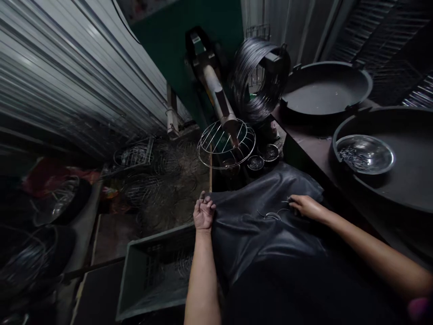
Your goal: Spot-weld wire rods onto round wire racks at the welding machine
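My left hand (204,212) is turned palm up beside the dark apron (243,225), its fingers loosely curled and apart, with nothing in it. Over the lap, my right hand (302,206) is closed in a pinch; a thin short wire sticks out from its fingertips. A few curved wire pieces (273,216) lie on the apron just left of that hand. Ahead of both hands, a round wire rack (200,146) with parallel bars sits around the lower tip of a machine's metal arm (216,88). Neither hand touches the rack.
A wire coil (248,81) hangs behind the machine. On the right are large dark pans (368,83), one holding a steel bowl (380,155) of small metal pieces. Small round containers (255,163) stand below the rack. A green crate (125,280) is at left.
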Motion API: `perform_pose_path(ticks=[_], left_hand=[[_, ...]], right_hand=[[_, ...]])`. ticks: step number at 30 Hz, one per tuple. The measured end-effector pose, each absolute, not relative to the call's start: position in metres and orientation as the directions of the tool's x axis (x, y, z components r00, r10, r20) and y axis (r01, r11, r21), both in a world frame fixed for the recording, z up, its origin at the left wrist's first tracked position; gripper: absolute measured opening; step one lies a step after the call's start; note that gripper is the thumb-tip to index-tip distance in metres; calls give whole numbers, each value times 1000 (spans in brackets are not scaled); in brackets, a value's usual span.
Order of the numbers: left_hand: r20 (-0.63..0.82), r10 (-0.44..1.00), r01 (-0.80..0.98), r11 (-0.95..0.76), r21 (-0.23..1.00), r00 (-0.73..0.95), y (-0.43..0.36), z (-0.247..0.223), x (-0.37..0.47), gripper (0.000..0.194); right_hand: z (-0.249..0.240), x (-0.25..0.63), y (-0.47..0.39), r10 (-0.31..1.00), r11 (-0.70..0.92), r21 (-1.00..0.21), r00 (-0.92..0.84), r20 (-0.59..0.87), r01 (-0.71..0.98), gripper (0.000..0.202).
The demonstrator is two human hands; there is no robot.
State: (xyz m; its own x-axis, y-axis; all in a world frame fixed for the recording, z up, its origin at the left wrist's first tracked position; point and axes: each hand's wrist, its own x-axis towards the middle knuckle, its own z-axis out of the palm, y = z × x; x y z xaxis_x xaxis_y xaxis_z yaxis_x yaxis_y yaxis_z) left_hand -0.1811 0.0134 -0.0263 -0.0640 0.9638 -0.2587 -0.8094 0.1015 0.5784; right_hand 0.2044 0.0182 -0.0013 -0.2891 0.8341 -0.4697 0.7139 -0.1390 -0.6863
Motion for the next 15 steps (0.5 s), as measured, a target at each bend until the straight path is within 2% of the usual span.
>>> perform_pose_path(ticks=[2, 4, 6, 8, 10, 11, 13, 15], left_hand=[[-271, 958, -771, 104, 628, -91, 14, -23, -179, 33], [-279, 953, -662, 136, 737, -116, 15, -18, -173, 32], [-271, 959, -411, 213, 886, -87, 17, -12, -162, 33], [-232, 972, -20, 233, 972, 39, 19, -6, -144, 30], [-180, 953, 345, 88, 934, 245, 21, -3, -122, 26], [-160, 922, 466, -25, 885, 353, 22, -2, -111, 25], [-159, 833, 603, -239, 761, 530, 22, -4, -90, 29], [-208, 747, 669, -389, 634, 631, 22, -8, -75, 33]], right_hand=[[2, 204, 21, 838, -26, -624, -324, -439, 781, 17], [10, 205, 29, 858, 102, -540, -349, -377, 836, 16], [16, 204, 38, 861, 202, -426, -367, -351, 882, 15], [20, 199, 48, 849, 224, -336, -352, -394, 915, 16], [19, 191, 55, 832, 186, -299, -312, -459, 936, 16], [19, 187, 59, 825, 162, -299, -295, -482, 940, 15], [18, 181, 65, 819, 128, -328, -286, -498, 936, 14], [17, 183, 70, 820, 60, -418, -284, -497, 906, 12]])
